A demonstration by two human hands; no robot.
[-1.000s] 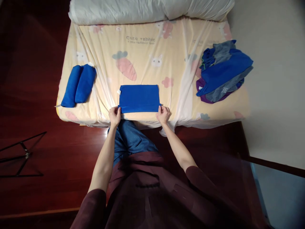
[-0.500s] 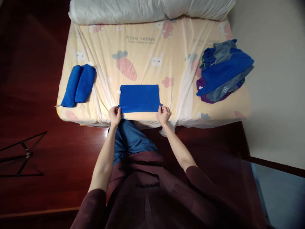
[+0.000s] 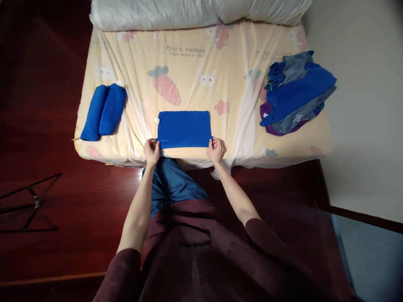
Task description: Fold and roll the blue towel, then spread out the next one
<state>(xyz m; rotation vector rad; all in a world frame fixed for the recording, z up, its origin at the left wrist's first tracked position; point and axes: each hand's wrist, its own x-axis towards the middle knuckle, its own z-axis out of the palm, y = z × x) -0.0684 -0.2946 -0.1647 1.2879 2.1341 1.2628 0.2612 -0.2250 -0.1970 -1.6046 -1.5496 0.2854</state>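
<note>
A blue towel (image 3: 184, 129) lies flat as a rectangle near the front edge of the bed, with a small white tag at its left side. My left hand (image 3: 152, 152) pinches its near left corner. At the near right corner, my right hand (image 3: 215, 150) grips the same cloth between thumb and fingers. The near edge is stretched straight between both hands, and a narrow strip along it looks turned over.
Two rolled blue towels (image 3: 103, 112) lie side by side at the bed's left. A heap of blue, grey and purple cloths (image 3: 297, 96) sits at the right. Behind is a pale rolled quilt (image 3: 163, 16) on the patterned sheet (image 3: 195, 84). Black stand legs (image 3: 36, 204) stand on the floor.
Hardly anything differs. Both hands keep hold of the towel's near corners, and the whole view has shifted very slightly.
</note>
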